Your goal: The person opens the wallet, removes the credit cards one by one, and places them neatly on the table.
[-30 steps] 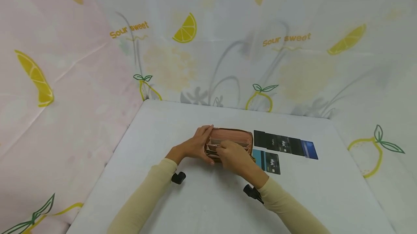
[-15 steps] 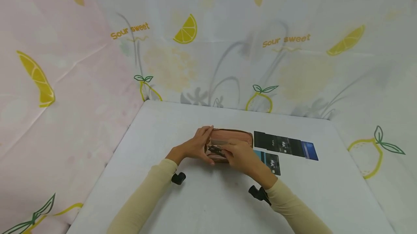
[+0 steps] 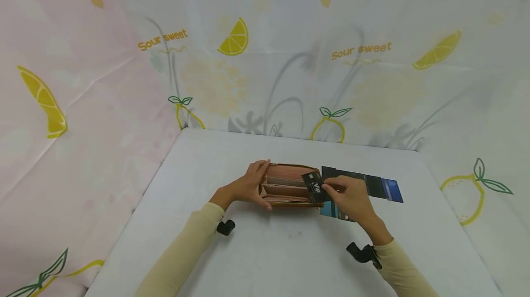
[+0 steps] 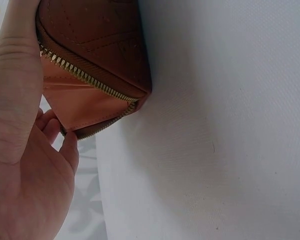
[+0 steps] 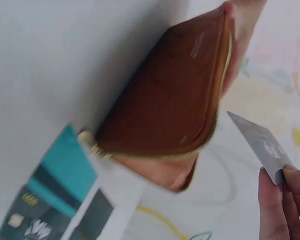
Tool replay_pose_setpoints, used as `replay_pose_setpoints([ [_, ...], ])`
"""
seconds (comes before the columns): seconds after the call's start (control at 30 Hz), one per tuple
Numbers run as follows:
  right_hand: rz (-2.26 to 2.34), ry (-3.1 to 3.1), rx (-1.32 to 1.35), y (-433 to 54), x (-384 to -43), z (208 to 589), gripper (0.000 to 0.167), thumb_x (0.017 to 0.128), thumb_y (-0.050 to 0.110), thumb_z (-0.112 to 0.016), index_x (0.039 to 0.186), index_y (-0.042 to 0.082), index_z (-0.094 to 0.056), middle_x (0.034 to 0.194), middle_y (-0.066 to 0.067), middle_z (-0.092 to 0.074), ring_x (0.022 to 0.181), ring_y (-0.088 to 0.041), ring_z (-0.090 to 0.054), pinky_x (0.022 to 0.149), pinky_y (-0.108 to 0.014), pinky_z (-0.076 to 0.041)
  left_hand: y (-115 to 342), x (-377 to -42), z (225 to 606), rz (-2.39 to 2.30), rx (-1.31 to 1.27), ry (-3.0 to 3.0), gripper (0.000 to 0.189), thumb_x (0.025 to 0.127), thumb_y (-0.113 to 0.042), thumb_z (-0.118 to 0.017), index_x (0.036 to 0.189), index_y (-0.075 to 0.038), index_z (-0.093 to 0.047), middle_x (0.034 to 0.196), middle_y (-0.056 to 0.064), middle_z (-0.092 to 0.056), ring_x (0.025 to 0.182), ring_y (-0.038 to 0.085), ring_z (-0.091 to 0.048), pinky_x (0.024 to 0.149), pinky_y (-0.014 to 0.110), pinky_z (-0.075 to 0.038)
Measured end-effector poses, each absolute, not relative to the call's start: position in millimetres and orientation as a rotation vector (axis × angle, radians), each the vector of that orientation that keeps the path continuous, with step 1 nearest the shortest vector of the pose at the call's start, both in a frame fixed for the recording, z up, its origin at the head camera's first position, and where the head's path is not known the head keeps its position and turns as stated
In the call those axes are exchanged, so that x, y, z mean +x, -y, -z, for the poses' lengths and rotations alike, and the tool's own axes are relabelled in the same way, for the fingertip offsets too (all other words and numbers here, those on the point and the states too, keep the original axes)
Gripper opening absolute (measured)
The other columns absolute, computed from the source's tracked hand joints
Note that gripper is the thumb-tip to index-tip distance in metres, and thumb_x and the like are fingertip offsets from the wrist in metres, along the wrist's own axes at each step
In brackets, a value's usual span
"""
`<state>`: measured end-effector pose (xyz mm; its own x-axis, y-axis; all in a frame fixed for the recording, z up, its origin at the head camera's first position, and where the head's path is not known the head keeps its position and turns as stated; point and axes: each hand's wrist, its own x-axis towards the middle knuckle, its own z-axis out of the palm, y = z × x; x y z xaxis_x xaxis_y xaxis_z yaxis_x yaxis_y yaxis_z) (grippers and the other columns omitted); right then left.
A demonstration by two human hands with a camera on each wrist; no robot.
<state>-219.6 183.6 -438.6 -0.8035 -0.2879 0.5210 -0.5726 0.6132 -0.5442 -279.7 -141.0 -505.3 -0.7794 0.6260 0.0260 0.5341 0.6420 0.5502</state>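
Note:
A brown zip wallet [image 3: 290,204] stands unzipped on the table, its pinkish compartments facing up. My left hand [image 3: 250,185] grips its left end, fingers at the back edge and thumb at the front. Brass zip teeth and that end of the wallet [image 4: 95,45] show in the left wrist view. Between thumb and fingers, my right hand [image 3: 352,196] pinches a black VIP card [image 3: 314,186] above the wallet's right end. In the right wrist view the card [image 5: 260,145] is tilted and apart from the wallet [image 5: 165,95].
Right of the wallet lies a row of overlapping dark cards [image 3: 375,186] ending in a blue card [image 3: 392,190]. A teal card [image 3: 328,209] with a dark stripe lies nearer, beside another VIP card [image 5: 32,220]. A printed lemon cloth [image 3: 265,81] hangs behind the white table [image 3: 256,255].
My right hand has drawn the black VIP card out of the wallet and moved right with it. The left hand has stayed on the wallet's left end.

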Motion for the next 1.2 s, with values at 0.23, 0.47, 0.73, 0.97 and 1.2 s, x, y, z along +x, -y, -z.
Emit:
replay_pose_setpoints([
  [0.23,-1.053,2.649,0.345,-237.5,-219.4,456.4,0.015,0.086,0.012,-0.076,0.095,0.000,-0.076,0.088,-0.012,-0.073,0.077,-0.026,-0.070,0.062,-0.024,-0.054,140.8,-278.7,503.8,-0.788,0.963,-2.709,0.144,0.058,-0.062,-0.087,0.157,-0.006,0.002,0.155,0.008,-0.009,0.140,0.025,-0.012,0.109,0.045,-0.032],
  [0.47,-1.296,2.814,-0.010,-286.0,-218.3,475.4,0.036,0.092,0.022,-0.070,0.110,-0.010,-0.069,0.099,-0.024,-0.070,0.073,-0.022,-0.072,0.063,-0.022,-0.054,141.7,-277.2,503.9,-0.810,0.963,-2.700,0.144,0.058,-0.063,-0.086,0.157,-0.005,0.001,0.155,0.009,-0.009,0.139,0.026,-0.013,0.108,0.046,-0.033],
  [0.73,-1.326,2.940,-0.180,-318.3,-212.2,492.2,0.036,0.093,0.017,-0.068,0.109,-0.015,-0.066,0.098,-0.023,-0.070,0.075,-0.023,-0.071,0.063,-0.027,-0.056,140.2,-277.3,503.6,-0.807,0.945,-2.699,0.144,0.058,-0.062,-0.087,0.157,-0.006,0.001,0.155,0.009,-0.010,0.139,0.025,-0.014,0.108,0.045,-0.033],
  [0.97,-1.481,2.983,-0.344,-334.5,-209.0,508.6,0.034,0.090,0.014,-0.070,0.106,-0.015,-0.067,0.094,-0.016,-0.070,0.072,-0.013,-0.063,0.061,-0.023,-0.053,139.1,-276.3,503.2,-0.806,0.931,-2.689,0.142,0.059,-0.061,-0.087,0.156,-0.003,-0.001,0.155,0.009,-0.010,0.140,0.026,-0.013,0.108,0.046,-0.032],
  [1.2,-1.476,2.977,-0.397,-332.0,-211.4,512.7,0.035,0.088,0.018,-0.073,0.102,-0.014,-0.069,0.085,-0.010,-0.070,0.066,-0.013,-0.061,0.056,-0.024,-0.050,139.8,-277.9,501.5,-0.793,0.950,-2.713,0.142,0.058,-0.063,-0.086,0.157,-0.005,-0.001,0.154,0.009,-0.012,0.138,0.026,-0.016,0.108,0.045,-0.034],
])
